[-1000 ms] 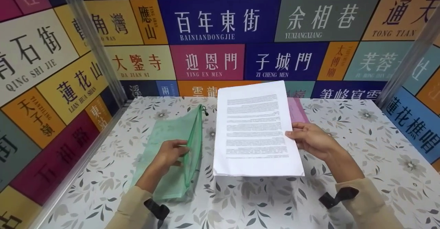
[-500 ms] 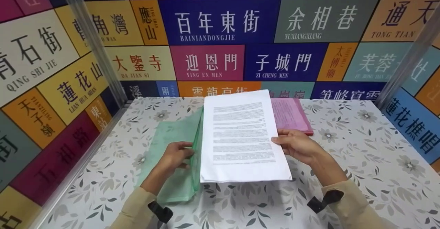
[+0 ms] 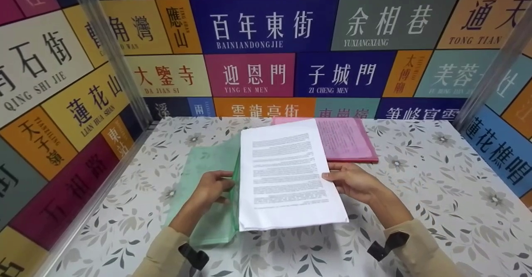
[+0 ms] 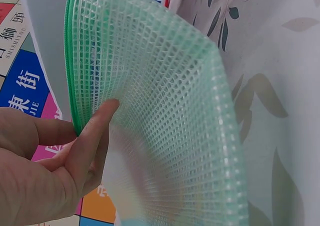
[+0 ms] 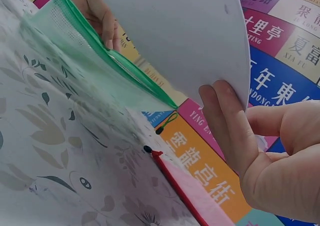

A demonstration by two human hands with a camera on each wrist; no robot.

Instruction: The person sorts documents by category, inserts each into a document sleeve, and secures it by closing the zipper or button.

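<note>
A green mesh zipper pouch lies on the left of the table, its zipper edge raised. My left hand pinches that edge between thumb and fingers, as the left wrist view of the mesh also shows. Beside it, printed white sheets are tilted above the table, their left edge at the pouch's mouth. My right hand pinches the sheets by the right edge, thumb on top and fingers beneath. Whether the left edge is inside the pouch cannot be told in the head view.
Behind the sheets lies a pink zipper pouch with printed paper visible in it. The table has a leaf-patterned cover. A wall of coloured signs stands at the back, and clear posts rise at the corners.
The right hand has brought the sheets left and down, up to the green pouch's edge. More of the pink pouch has come into sight. The left hand has kept its pinch, with little movement.
</note>
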